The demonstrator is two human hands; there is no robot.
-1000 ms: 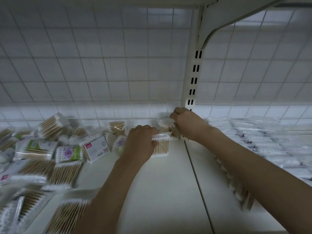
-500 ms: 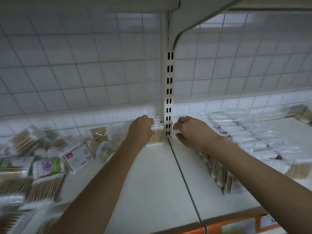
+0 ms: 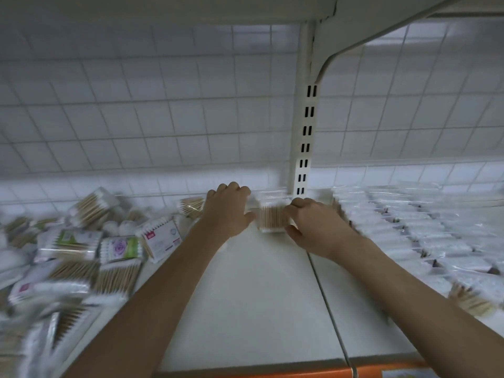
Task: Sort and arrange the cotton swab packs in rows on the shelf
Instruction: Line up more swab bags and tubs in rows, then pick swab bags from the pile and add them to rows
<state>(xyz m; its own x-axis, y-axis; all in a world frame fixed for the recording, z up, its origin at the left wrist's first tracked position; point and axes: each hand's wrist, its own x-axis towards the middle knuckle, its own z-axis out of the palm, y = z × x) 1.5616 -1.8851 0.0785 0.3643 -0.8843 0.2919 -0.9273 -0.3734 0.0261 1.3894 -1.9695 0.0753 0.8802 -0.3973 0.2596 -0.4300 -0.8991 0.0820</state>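
A clear pack of wooden-stick cotton swabs [image 3: 272, 218] stands at the back of the white shelf [image 3: 253, 296], just left of the slotted upright post [image 3: 304, 148]. My left hand [image 3: 227, 211] touches its left side with curled fingers. My right hand [image 3: 313, 225] holds its right side, thumb below and fingers on top. A jumbled heap of swab packs [image 3: 81, 249] lies on the left. Rows of white packs [image 3: 425, 230] lie on the right shelf section.
The tiled wall [image 3: 163, 118] closes the back of the shelf. A bracket and the upper shelf [image 3: 354, 31] hang overhead. An orange price strip [image 3: 272, 371] runs along the front edge. A seam [image 3: 327, 309] divides the two shelf boards.
The camera has shifted left and down. My right hand has moved left onto the standing pack, so both hands now flank it at the back of the shelf.
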